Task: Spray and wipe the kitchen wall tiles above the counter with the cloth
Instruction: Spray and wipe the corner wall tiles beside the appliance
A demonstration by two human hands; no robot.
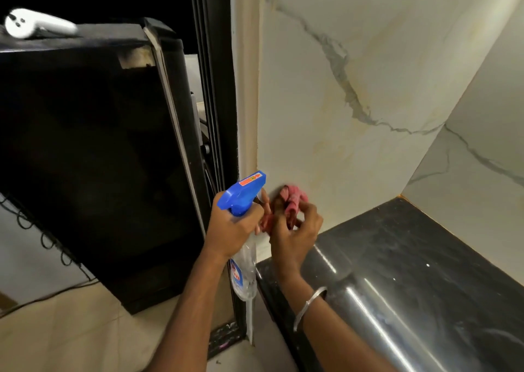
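Observation:
My left hand [232, 227] grips a clear spray bottle [245, 272] by its neck; its blue trigger head [243, 191] points at the wall. My right hand [295, 229] is shut on a bunched pink cloth [292, 201], pressed low against the white marble-look wall tiles [340, 88] just above the counter's left end. The two hands nearly touch. A metal bangle sits on my right wrist.
A black stone counter [411, 244] runs along the wall to the right, with a shiny steel cylinder [368, 300] lying near its front. A black fridge [99, 158] stands to the left, with a white object [34, 24] on top. A dark door frame [218, 88] separates them.

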